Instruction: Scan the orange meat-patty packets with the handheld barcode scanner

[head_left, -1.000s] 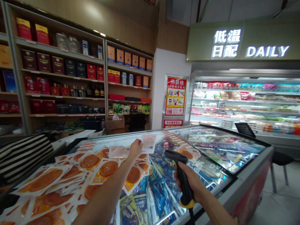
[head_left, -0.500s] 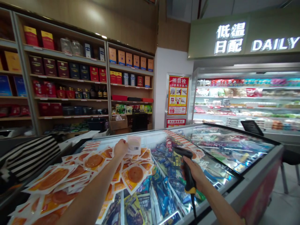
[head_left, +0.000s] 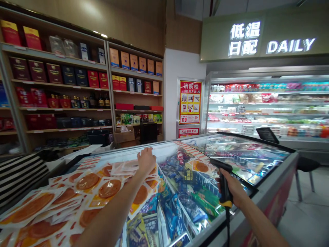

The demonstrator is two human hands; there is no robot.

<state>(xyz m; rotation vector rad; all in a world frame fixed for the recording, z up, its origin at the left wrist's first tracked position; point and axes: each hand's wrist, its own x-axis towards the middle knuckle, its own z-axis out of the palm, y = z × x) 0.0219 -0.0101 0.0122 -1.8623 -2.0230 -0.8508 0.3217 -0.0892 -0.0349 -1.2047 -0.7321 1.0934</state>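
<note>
My left hand hovers at the far edge of a pile of flat, clear-and-yellow packets, each with a round orange-brown patty inside. Its fingers are loosely bent and apart, with nothing visible in them. Beside it, a packet lies with its pale, labelled back up. My right hand grips a black and yellow handheld barcode scanner, its cable hanging down. The scanner's head points left, over the freezer, near another patty packet.
The chest freezer holds wire baskets with blue and green bags. Glass lids cover its right part. A striped cloth lies at left, a chair stands at right. Shelves of boxes and a lit cooler are behind.
My left hand has let go of the packet, which now lies back up on the pile. The scanner in my right hand has moved right, and the view has turned slightly right.
</note>
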